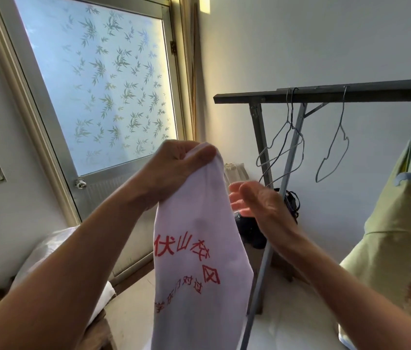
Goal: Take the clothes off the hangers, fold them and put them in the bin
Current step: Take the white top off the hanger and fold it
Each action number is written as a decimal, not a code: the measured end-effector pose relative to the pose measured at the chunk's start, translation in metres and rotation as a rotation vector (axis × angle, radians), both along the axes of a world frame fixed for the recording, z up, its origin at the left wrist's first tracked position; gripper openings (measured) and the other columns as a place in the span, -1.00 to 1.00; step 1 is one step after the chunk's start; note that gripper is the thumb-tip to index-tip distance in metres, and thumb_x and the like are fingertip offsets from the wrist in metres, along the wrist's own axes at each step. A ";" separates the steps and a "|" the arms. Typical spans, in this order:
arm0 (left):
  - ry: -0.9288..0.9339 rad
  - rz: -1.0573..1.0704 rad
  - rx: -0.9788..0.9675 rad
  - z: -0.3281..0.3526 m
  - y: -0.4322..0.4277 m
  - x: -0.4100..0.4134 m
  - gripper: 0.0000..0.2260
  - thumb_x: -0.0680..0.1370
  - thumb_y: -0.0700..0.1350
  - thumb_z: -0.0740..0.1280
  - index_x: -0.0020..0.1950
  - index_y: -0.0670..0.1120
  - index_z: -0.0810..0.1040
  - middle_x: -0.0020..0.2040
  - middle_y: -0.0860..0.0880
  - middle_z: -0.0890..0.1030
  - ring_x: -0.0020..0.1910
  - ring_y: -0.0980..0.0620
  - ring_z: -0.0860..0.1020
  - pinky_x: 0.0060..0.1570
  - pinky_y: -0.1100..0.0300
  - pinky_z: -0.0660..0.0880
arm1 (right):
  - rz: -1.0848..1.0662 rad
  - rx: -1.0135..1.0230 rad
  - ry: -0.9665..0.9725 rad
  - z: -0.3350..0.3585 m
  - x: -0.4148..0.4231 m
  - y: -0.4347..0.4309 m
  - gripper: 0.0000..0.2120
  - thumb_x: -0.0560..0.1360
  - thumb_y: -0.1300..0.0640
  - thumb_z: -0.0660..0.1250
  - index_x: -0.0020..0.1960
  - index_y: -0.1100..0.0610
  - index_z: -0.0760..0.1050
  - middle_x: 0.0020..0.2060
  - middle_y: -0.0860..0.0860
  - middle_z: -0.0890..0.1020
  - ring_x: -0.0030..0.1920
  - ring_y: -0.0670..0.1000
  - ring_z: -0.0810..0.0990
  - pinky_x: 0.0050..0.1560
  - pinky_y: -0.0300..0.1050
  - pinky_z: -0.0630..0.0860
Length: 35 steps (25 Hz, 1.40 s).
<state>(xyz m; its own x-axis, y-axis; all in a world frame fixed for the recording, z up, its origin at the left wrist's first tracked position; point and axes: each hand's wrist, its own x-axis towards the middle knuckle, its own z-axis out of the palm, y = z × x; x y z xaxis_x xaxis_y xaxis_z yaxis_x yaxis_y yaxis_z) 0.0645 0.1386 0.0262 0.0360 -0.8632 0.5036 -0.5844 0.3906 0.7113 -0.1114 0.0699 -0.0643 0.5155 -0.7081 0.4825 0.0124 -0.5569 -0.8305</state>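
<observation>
You are pinching the top of the white garment (pixel 194 223) with red printed characters in your left hand (pixel 174 168), thumb and curled fingers bunching the cloth, and it is hanging down between your forearms. Your right hand (pixel 257 200) is hovering just beside it, fingers relaxed and holding nothing. Behind, bare wire hangers (pixel 291 125) are hanging on the dark rack bar (pixel 325 93), and a pale green garment (pixel 386 223) is hanging near its right end.
</observation>
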 end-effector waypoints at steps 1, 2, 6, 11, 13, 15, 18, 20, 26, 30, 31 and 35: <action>-0.004 0.005 0.007 -0.001 -0.001 -0.001 -0.74 0.54 0.10 0.27 -0.29 0.03 0.59 -0.43 0.14 0.57 -0.41 0.24 0.53 -0.41 0.39 0.46 | 0.142 0.084 0.011 -0.003 0.002 0.011 -0.58 0.42 -0.38 0.19 0.07 -0.13 0.54 -0.06 -0.15 0.68 -0.03 -0.12 0.67 -0.05 -0.25 0.61; -0.001 0.006 0.013 0.000 -0.002 0.000 -0.72 0.55 0.08 0.28 -0.31 0.04 0.58 -0.44 0.15 0.56 -0.42 0.24 0.52 -0.41 0.40 0.45 | 0.247 0.166 0.029 -0.007 0.003 0.018 -0.56 0.40 -0.35 0.29 0.13 -0.10 0.53 -0.01 -0.11 0.69 0.00 -0.06 0.68 -0.04 -0.20 0.62; 0.012 0.031 0.036 0.001 -0.002 0.002 -0.71 0.50 0.15 0.30 -0.26 -0.02 0.62 -0.39 0.10 0.57 -0.37 0.18 0.52 -0.36 0.35 0.47 | 0.233 0.258 0.087 -0.012 0.008 0.027 -0.68 0.45 0.17 0.47 0.15 0.14 0.48 -0.06 0.09 0.72 -0.12 0.12 0.72 -0.14 0.04 0.67; 0.120 0.087 0.057 -0.004 -0.008 0.026 -0.61 0.43 0.17 0.37 0.09 -0.09 0.58 -0.04 -0.10 0.69 -0.16 0.07 0.67 -0.27 0.26 0.57 | 0.205 0.321 0.073 -0.003 0.002 0.025 -0.79 0.49 0.21 0.40 0.10 0.20 0.51 -0.14 0.14 0.72 -0.17 0.16 0.72 -0.16 0.05 0.66; 0.501 -0.022 0.166 -0.024 -0.007 0.039 -0.30 0.38 0.35 0.30 0.35 -0.08 0.42 0.18 -0.17 0.64 0.06 -0.04 0.66 -0.12 0.12 0.62 | 0.190 0.333 0.053 0.005 0.001 0.020 -0.81 0.49 0.22 0.39 0.08 0.23 0.52 -0.16 0.14 0.72 -0.19 0.16 0.72 -0.21 -0.02 0.65; 0.795 -0.187 0.366 -0.064 0.000 0.039 -0.16 0.40 0.49 0.04 0.41 -0.10 0.38 0.27 -0.20 0.59 0.18 -0.15 0.61 -0.01 -0.02 0.61 | 0.165 0.351 0.031 0.014 -0.001 0.013 -0.83 0.48 0.21 0.40 0.06 0.22 0.54 -0.19 0.12 0.72 -0.22 0.14 0.72 -0.25 -0.07 0.64; 0.943 -0.348 0.480 -0.116 0.016 0.021 -0.17 0.36 0.50 0.12 0.30 -0.13 0.54 0.25 -0.23 0.59 0.21 -0.23 0.58 0.07 -0.10 0.59 | 0.139 0.402 0.033 0.019 -0.003 0.002 -0.80 0.47 0.21 0.40 0.08 0.22 0.54 -0.18 0.12 0.72 -0.22 0.13 0.72 -0.27 -0.08 0.63; 0.947 -0.383 0.408 -0.128 0.017 0.019 -0.16 0.23 0.33 0.50 0.40 -0.06 0.44 0.22 -0.22 0.61 0.18 -0.27 0.59 0.03 -0.12 0.60 | 0.123 0.432 0.074 0.017 -0.005 -0.004 -0.75 0.47 0.20 0.41 0.12 0.24 0.53 -0.15 0.14 0.72 -0.20 0.15 0.72 -0.25 -0.04 0.65; 0.754 -0.094 0.112 -0.121 0.014 0.008 -0.39 0.41 -0.19 0.42 0.40 0.18 0.37 0.07 -0.21 0.66 -0.05 -0.28 0.67 -0.15 -0.12 0.65 | 0.000 0.472 0.093 0.005 -0.002 -0.008 -0.40 0.46 0.19 0.43 0.42 0.10 0.25 -0.13 0.17 0.68 -0.24 0.11 0.72 -0.34 -0.09 0.63; 0.691 0.114 0.045 -0.123 0.014 0.002 -0.71 0.39 -0.07 0.42 0.11 0.04 0.64 0.09 -0.09 0.67 -0.03 -0.09 0.68 -0.12 0.05 0.65 | 0.120 0.412 0.176 -0.007 -0.006 -0.006 -0.12 0.34 0.28 0.53 0.50 -0.05 0.15 0.11 0.20 0.59 -0.12 0.11 0.72 -0.23 -0.09 0.64; 0.682 0.130 0.062 -0.123 0.014 0.004 -0.71 0.38 -0.08 0.43 0.10 0.03 0.65 0.09 -0.08 0.67 -0.01 -0.09 0.67 -0.10 0.03 0.65 | 0.135 0.371 0.223 -0.009 -0.007 -0.006 -0.23 0.36 0.32 0.51 0.46 0.04 0.25 0.09 0.16 0.60 -0.11 0.08 0.72 -0.21 -0.10 0.64; 0.407 -0.014 0.237 -0.111 0.022 0.023 -0.56 0.39 -0.28 0.49 0.24 -0.04 0.54 0.09 -0.09 0.61 0.00 -0.05 0.66 -0.13 0.13 0.63 | 0.001 0.148 0.324 -0.007 -0.009 -0.008 -0.78 0.49 0.30 0.39 0.10 0.10 0.58 -0.11 0.01 0.67 -0.15 -0.10 0.69 -0.17 -0.23 0.63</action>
